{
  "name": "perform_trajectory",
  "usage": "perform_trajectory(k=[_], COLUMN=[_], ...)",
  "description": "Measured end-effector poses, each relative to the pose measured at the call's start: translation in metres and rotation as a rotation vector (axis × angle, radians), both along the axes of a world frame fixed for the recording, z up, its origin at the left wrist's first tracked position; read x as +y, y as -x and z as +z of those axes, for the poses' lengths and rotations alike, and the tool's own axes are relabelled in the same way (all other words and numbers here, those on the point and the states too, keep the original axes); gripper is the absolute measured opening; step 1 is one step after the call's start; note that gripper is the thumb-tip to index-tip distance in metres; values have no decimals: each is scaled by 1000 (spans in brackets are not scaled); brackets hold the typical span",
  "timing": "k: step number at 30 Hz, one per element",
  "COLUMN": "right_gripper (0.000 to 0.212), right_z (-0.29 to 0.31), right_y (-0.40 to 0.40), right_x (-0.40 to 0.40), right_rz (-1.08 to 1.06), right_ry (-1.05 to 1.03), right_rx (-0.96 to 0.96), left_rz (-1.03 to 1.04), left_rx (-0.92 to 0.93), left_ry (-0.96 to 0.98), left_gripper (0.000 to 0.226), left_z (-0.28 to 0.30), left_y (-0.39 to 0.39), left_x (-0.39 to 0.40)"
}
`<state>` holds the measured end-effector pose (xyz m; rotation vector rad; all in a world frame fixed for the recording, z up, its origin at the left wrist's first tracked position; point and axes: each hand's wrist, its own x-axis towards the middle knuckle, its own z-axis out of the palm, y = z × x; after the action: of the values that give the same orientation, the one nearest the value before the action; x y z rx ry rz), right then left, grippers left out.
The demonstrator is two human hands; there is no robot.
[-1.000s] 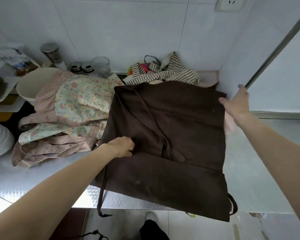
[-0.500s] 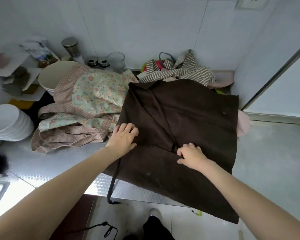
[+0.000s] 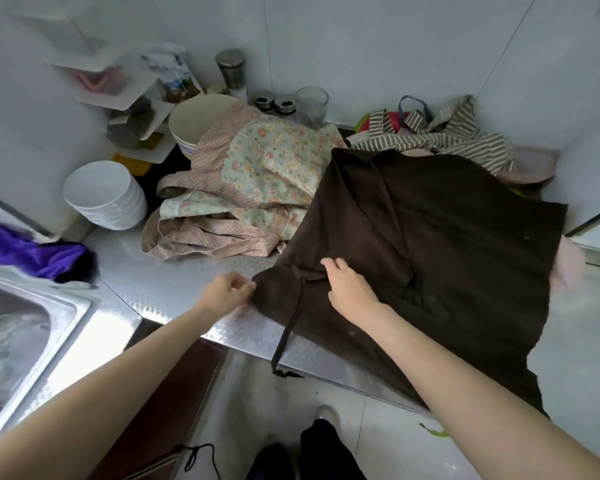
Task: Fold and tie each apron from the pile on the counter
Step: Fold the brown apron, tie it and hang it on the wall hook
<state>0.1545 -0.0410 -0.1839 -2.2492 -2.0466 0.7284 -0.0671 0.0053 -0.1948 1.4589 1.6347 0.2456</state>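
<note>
A dark brown apron (image 3: 447, 244) lies spread on the steel counter (image 3: 187, 289), its lower edge hanging over the front. One brown strap (image 3: 286, 336) dangles off the counter edge. My left hand (image 3: 227, 292) pinches the apron's left corner. My right hand (image 3: 349, 289) rests on the cloth just right of that corner, fingers touching where the strap joins. A floral and pink-dotted apron (image 3: 257, 181) sits crumpled to the left. A brown-and-white striped apron (image 3: 440, 133) lies bunched at the back by the wall.
Stacked white bowls (image 3: 106, 195) and a beige bowl (image 3: 201, 119) stand at the left, jars and a glass (image 3: 310, 103) by the wall. A sink (image 3: 21, 334) with a purple cloth (image 3: 35, 252) is at the far left. A wall corner is at the right.
My left hand slid from the apron's left edge to pinch its corner. My right hand moved from the far right edge to the middle, then left to the strap's root. The view swung left.
</note>
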Motion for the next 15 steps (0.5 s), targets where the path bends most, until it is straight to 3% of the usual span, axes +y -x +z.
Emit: perform_trajectory(k=[4, 7, 9, 11, 15], right_gripper=[15, 14, 14, 20, 39], right_z=[-10, -2, 5, 8, 8], right_y=[1, -3, -7, -14, -15], right_x=[2, 2, 5, 9, 20], right_rz=[-170, -241, -296, -335, -259], right_ry=[-78, -108, -105, -100, 11], right_rx=[254, 478, 560, 540, 363], left_rz=[-142, -264, -213, -107, -163], left_rx=[13, -9, -202, -349, -201], left_ry=[-136, -216, -110, 17, 171], left_gripper=[15, 19, 18, 11, 30], left_z=[0, 0, 0, 3, 6], left_y=[-5, -11, -15, -20, -23], left_x=[-10, -14, -15, -16, -17])
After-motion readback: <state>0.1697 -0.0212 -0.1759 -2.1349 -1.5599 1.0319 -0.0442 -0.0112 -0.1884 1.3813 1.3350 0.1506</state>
